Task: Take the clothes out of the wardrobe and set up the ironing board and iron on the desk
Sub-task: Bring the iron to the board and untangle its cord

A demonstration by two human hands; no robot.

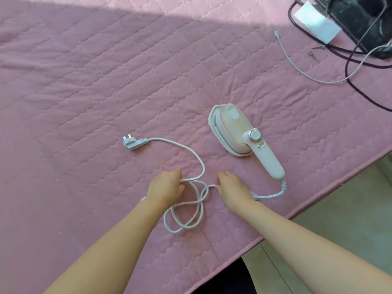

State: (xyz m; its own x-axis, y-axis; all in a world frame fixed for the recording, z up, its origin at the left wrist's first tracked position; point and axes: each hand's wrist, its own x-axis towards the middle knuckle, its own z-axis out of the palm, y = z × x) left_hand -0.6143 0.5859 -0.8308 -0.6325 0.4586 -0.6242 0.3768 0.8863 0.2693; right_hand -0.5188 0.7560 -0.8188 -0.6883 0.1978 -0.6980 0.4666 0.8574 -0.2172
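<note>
A small pink and white iron (237, 132) lies flat on a pink quilted cover (106, 81), its white handle pointing toward me. Its white braided cord (191, 213) runs from the handle's end, loops several times in front of me, and ends in a grey plug (132, 142) lying to the left. My left hand (165, 187) grips the cord at the top of the loops. My right hand (233, 187) pinches the cord a little to the right, palm down, just below the iron's handle.
At the top right lie a dark fuzzy object (360, 20), a white card (316, 20), black cables (358, 66) and a thin white charging cable (297, 64). The cover's edge (318, 200) runs diagonally at the right, with pale floor (350, 219) beyond.
</note>
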